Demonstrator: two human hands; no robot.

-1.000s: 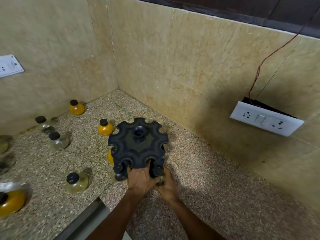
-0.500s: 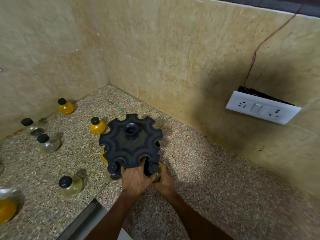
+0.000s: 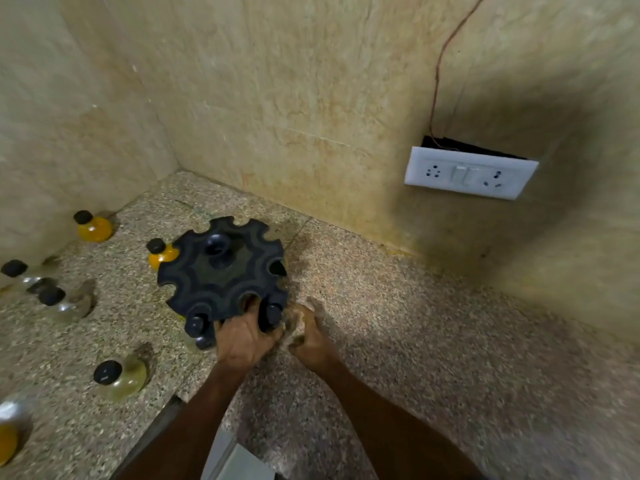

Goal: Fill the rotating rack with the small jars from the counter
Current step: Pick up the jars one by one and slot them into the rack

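Here, along the left of the speckled counter [image 3: 398, 334], your loose jars stand apart: a pale one with a black cap [image 3: 119, 375] nearest you, an orange one [image 3: 92, 227] by the wall, another orange one [image 3: 161, 252] touching the rack's far-left edge. The black rotating rack [image 3: 221, 268] sits in the corner, two black-capped jars in its near slots. Your left hand [image 3: 244, 337] curls over the rack's near rim. Your right hand [image 3: 311, 337] is curled beside it, blurred; I cannot tell what it holds.
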